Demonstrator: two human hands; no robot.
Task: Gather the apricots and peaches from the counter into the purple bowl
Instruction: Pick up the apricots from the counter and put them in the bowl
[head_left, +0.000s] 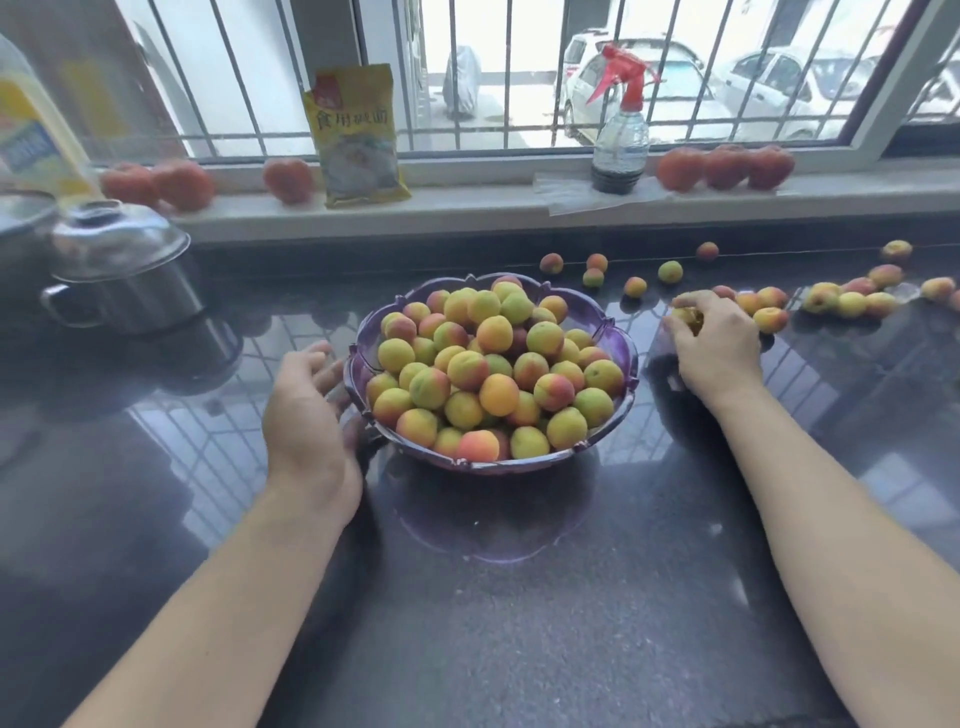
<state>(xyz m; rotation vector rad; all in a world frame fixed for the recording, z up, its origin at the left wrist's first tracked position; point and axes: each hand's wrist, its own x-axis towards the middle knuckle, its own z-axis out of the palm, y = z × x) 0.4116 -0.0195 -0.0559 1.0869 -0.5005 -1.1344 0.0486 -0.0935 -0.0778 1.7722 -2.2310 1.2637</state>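
Counter (519, 623): purple bowl (621, 340) heaped with apricots (493, 364)

Dark polished stone counter (493, 623) reflects daylight. Barred window (519, 78) above a pale windowsill (467, 202); white cars (675, 88) parked outside. Light bright, overexposed.

1. The single head view looks forward and down from above the near edge of the dark counter (519, 623).
2. It faces the barred window (519, 78) behind the counter.
3. The purple bowl (615, 343) sits close, near centre frame.
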